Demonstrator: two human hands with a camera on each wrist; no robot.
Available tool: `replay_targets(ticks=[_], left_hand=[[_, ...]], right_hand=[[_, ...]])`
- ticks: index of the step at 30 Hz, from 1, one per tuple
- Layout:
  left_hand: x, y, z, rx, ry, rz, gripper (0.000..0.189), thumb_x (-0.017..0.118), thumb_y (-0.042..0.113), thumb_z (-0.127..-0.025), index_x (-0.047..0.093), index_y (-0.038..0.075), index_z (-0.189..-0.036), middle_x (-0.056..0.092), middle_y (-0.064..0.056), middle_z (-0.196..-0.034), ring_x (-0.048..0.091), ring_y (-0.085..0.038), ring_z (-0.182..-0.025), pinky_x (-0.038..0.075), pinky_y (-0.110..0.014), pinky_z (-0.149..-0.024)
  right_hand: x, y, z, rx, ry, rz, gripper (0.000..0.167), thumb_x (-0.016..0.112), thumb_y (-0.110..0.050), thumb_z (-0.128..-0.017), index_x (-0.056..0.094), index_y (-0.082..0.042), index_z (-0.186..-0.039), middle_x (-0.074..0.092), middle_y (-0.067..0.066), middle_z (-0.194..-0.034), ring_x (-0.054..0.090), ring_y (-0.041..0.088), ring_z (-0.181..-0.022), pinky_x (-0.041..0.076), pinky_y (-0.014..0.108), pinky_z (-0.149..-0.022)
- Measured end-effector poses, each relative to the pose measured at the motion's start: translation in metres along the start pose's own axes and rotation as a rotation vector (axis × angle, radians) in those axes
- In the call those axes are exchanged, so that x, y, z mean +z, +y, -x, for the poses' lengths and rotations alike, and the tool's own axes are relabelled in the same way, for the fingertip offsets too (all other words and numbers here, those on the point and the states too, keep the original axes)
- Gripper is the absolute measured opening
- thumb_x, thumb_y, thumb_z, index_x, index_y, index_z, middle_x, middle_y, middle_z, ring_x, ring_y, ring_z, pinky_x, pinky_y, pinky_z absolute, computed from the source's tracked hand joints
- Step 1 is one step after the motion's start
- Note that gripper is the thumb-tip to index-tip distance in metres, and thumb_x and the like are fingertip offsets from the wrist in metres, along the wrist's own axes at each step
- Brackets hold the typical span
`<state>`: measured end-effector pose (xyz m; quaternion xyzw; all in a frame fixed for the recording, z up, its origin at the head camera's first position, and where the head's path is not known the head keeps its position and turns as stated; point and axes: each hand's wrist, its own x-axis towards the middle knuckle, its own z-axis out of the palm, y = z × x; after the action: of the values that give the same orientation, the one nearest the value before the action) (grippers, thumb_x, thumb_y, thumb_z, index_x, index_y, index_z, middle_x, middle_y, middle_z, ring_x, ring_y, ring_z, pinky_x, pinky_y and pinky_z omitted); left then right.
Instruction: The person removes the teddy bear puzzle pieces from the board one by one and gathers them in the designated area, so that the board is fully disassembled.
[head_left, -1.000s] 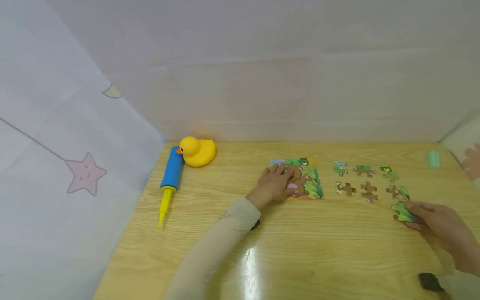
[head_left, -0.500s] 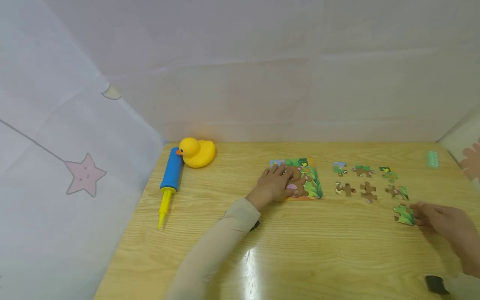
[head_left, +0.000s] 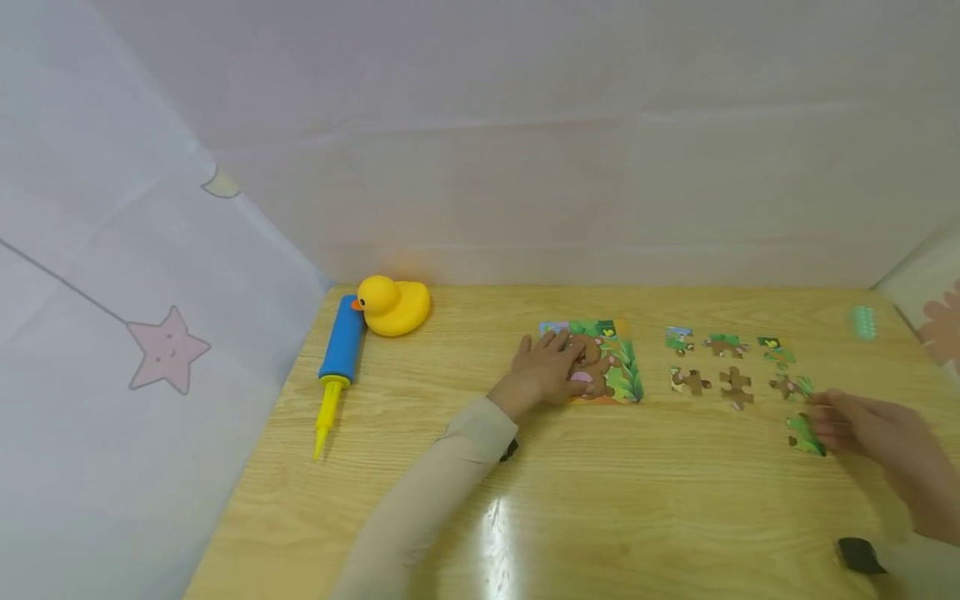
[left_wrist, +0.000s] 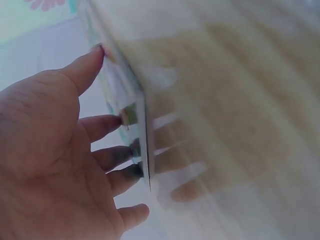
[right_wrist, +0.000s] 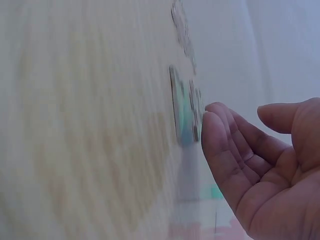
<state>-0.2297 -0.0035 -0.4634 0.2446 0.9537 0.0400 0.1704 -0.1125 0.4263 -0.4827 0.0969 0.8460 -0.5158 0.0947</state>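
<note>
My left hand (head_left: 536, 373) rests flat on a square picture card (head_left: 624, 371) with a brown bear on green leaves. In the left wrist view its fingertips touch the card's face near the edge. At the right, my right hand (head_left: 881, 437) is beside a green jigsaw piece (head_left: 802, 435) and just below a brown and green jigsaw piece (head_left: 786, 386). The right wrist view shows the thumb apart from the bent fingers (right_wrist: 220, 150), with nothing held; the pieces (right_wrist: 182, 110) lie beyond the fingertips. The fingers partly cover the green piece's right edge in the head view.
Several other jigsaw pieces (head_left: 737, 387) lie in rows on the wooden table (head_left: 637, 500). A yellow rubber duck (head_left: 396, 308) and a blue and yellow hand pump (head_left: 341, 350) stand at the back left. A pale green bumpy object (head_left: 864, 322) lies back right.
My right hand has let go of the green jigsaw piece, which now lies below the second row. The hand has shifted slightly up towards the piece above. My left hand stays on the card.
</note>
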Motion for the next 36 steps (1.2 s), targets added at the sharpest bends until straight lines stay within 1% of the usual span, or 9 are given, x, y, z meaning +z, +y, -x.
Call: replay_targets(ticks=[4,7,10,14,17,19,24,27,36], left_hand=[[-0.003,-0.003,0.000,0.025,0.011,0.017,0.071,0.049,0.062,-0.100,0.029,0.030,-0.160,0.019,-0.002,-0.171,0.019,-0.025,-0.158,0.018,-0.057,-0.127],[-0.005,-0.005,0.000,0.029,0.015,0.038,0.072,0.050,0.062,-0.100,0.030,0.029,-0.160,0.018,-0.003,-0.171,0.017,-0.025,-0.159,0.017,-0.055,-0.128],[-0.007,-0.009,0.000,0.032,0.021,0.041,0.076,0.051,0.063,-0.099,0.028,0.028,-0.162,0.015,-0.003,-0.172,0.014,-0.026,-0.159,0.015,-0.054,-0.128],[-0.010,-0.012,0.001,0.038,0.023,0.059,0.086,0.055,0.069,-0.094,0.024,0.029,-0.163,0.013,-0.004,-0.172,0.012,-0.026,-0.160,0.013,-0.057,-0.128],[-0.010,-0.015,0.002,0.031,0.010,0.085,0.095,0.059,0.074,-0.088,0.022,0.030,-0.163,0.010,-0.004,-0.173,0.011,-0.025,-0.160,0.010,-0.058,-0.128],[-0.010,-0.018,0.003,0.029,0.000,0.098,0.098,0.060,0.075,-0.086,0.020,0.030,-0.163,0.009,-0.004,-0.173,0.010,-0.025,-0.160,0.008,-0.059,-0.127],[-0.010,-0.021,0.004,0.034,-0.019,0.123,0.100,0.060,0.075,-0.086,0.017,0.030,-0.164,0.005,-0.002,-0.173,0.008,-0.024,-0.160,0.006,-0.061,-0.127],[-0.008,-0.024,0.003,0.039,-0.027,0.128,0.102,0.061,0.074,-0.087,0.014,0.029,-0.165,0.004,-0.002,-0.173,0.008,-0.024,-0.160,0.005,-0.062,-0.126],[-0.008,-0.029,0.002,0.043,-0.031,0.125,0.101,0.063,0.070,-0.088,0.014,0.025,-0.165,0.005,-0.002,-0.173,0.009,-0.025,-0.160,0.008,-0.063,-0.126]], right_hand=[[0.012,-0.014,-0.009,-0.060,-0.061,-0.079,0.034,0.043,-0.034,-0.110,0.066,-0.010,-0.118,0.075,-0.016,-0.097,0.074,0.006,-0.086,0.062,0.026,-0.074],[0.022,-0.027,-0.017,-0.075,-0.122,-0.142,0.029,0.044,-0.035,-0.109,0.066,-0.019,-0.117,0.076,-0.012,-0.101,0.075,0.007,-0.091,0.062,0.029,-0.077],[0.033,-0.040,-0.023,-0.099,-0.165,-0.142,0.039,0.043,-0.035,-0.109,0.065,-0.007,-0.123,0.077,-0.010,-0.104,0.075,0.009,-0.093,0.062,0.029,-0.079],[0.049,-0.055,-0.030,-0.136,-0.184,-0.069,0.059,0.040,-0.035,-0.110,0.050,0.017,-0.136,0.076,-0.012,-0.103,0.075,0.007,-0.093,0.062,0.028,-0.079],[0.060,-0.067,-0.036,-0.129,-0.201,-0.023,0.065,0.039,-0.041,-0.110,0.045,0.016,-0.142,0.074,-0.013,-0.105,0.074,0.005,-0.095,0.062,0.027,-0.080],[0.069,-0.076,-0.039,-0.117,-0.218,-0.018,0.067,0.040,-0.044,-0.109,0.045,0.012,-0.145,0.075,-0.008,-0.108,0.074,0.006,-0.096,0.062,0.027,-0.082],[0.093,-0.097,-0.047,-0.133,-0.279,-0.031,0.063,0.040,-0.042,-0.110,0.047,0.009,-0.145,0.070,0.018,-0.124,0.074,0.013,-0.101,0.061,0.030,-0.086],[0.110,-0.107,-0.054,-0.139,-0.295,-0.028,0.059,0.040,-0.039,-0.110,0.050,0.009,-0.143,0.064,0.028,-0.129,0.074,0.015,-0.102,0.061,0.030,-0.086],[0.158,-0.130,-0.074,-0.118,-0.361,-0.039,0.050,0.042,-0.028,-0.111,0.051,0.011,-0.142,0.064,0.030,-0.129,0.073,0.023,-0.102,0.061,0.030,-0.086]])
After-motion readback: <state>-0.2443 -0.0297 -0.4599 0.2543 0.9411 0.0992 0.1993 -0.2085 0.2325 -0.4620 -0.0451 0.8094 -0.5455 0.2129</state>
